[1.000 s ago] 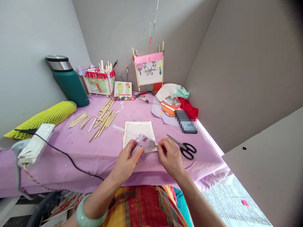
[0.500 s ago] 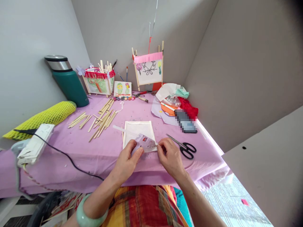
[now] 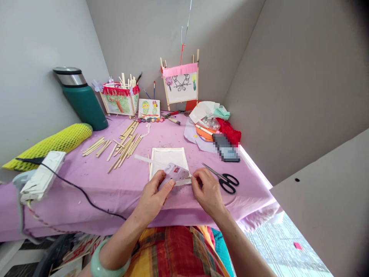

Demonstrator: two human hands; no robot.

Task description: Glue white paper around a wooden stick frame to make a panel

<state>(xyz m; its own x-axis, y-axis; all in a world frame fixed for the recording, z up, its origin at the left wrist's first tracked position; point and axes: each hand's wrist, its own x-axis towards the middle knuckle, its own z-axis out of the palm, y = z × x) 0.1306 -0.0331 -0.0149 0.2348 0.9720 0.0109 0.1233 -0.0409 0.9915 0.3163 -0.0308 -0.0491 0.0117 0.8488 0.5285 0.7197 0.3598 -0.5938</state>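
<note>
My left hand (image 3: 154, 194) is closed around a pale lilac glue gun (image 3: 174, 172), its nozzle pointing right at the near edge of a white paper panel in a wooden stick frame (image 3: 168, 158). A white glue stick (image 3: 145, 159) juts out of the gun's back to the left. At the frame's near right corner my right hand (image 3: 206, 189) pinches its fingertips together by the nozzle; what it pinches is too small to make out. Both hands rest on the purple tablecloth (image 3: 100, 181).
Black-handled scissors (image 3: 223, 179) lie right of my right hand. Several wooden sticks (image 3: 122, 144) are spread at mid-left. A power strip (image 3: 42, 175) with a black cord, a green flask (image 3: 82, 98), two paper lanterns (image 3: 180, 82), a phone (image 3: 226, 148) and paper scraps stand farther back.
</note>
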